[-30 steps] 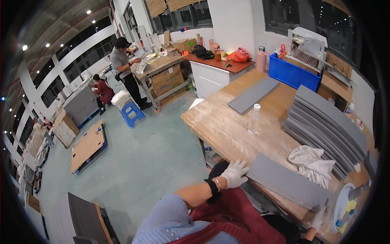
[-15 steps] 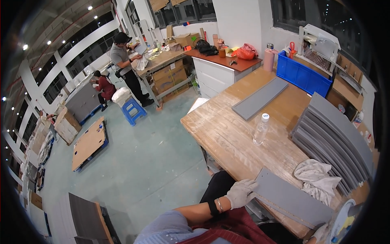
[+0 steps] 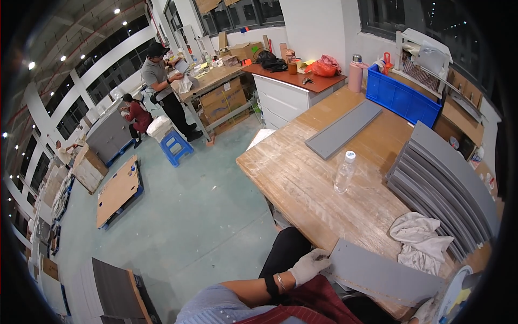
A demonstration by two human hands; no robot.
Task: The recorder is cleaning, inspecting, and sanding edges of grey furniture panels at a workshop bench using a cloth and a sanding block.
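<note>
A flat grey panel lies across the near edge of the wooden worktable, its left end jutting toward me. My left hand, in a white glove, has its fingers curled at that left end, gripping the panel's edge. Part of my right hand, also gloved, shows at the panel's right end; its fingers are mostly hidden. Just beyond the panel lies a crumpled white cloth.
On the worktable stand a clear bottle, another grey panel, a stack of grey panels and a blue bin. A blue-rimmed container is at the near right. Other people work across the floor.
My left hand and the panel's left end have shifted toward me and slightly left. The right end has hardly moved.
</note>
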